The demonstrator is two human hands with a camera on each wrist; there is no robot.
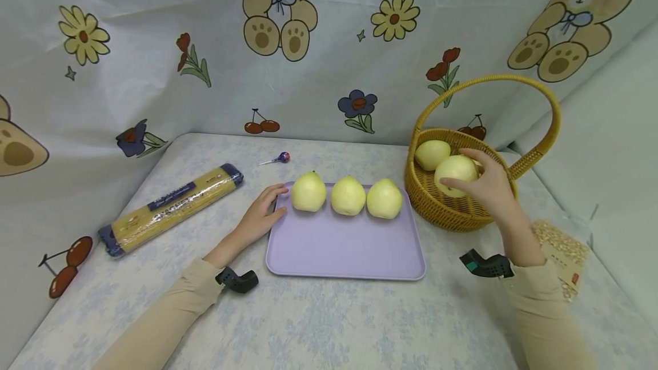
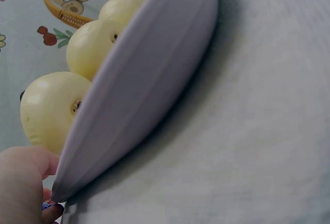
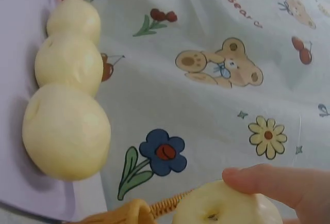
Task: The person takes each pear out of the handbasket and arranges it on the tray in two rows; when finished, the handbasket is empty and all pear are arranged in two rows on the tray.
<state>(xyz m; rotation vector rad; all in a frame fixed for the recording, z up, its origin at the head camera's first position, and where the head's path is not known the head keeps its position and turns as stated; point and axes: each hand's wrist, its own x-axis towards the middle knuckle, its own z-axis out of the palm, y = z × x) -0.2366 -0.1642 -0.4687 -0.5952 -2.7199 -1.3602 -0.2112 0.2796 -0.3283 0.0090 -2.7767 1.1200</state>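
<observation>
Currently, the two hands are working well apart. The person's right hand (image 1: 487,183) is gripping a round, pale yellow-green pear (image 1: 454,170) between thumb and fingers, holding it at the opening of a round, golden-brown woven basket (image 1: 441,213) with a tall arched handle; whether that pear is touching the basket I cannot tell. The person's left hand (image 1: 259,220) is touching the left rim of a shallow, rectangular lilac tray (image 1: 346,253) with thumb and fingertips, and I cannot tell whether it is pinching it. Black curved wrist devices (image 1: 236,280) are sitting at both beige sleeves (image 1: 175,307). Three more pale pears (image 1: 348,196) are standing in a row along the tray's far side, and another pear (image 1: 429,155) is lying inside the basket, just behind the held one. Beyond the tray, a small wrapped lollipop (image 1: 284,157) is lying on the pale blue-patterned tablecloth (image 1: 329,324). A long yellow packet with dark blue ends (image 1: 175,210) is lying slantwise on the left, while a flat beige packet (image 1: 568,250) is showing partly behind the right forearm. Behind everything, a white bear-and-flower cloth (image 1: 308,90) is hanging
</observation>
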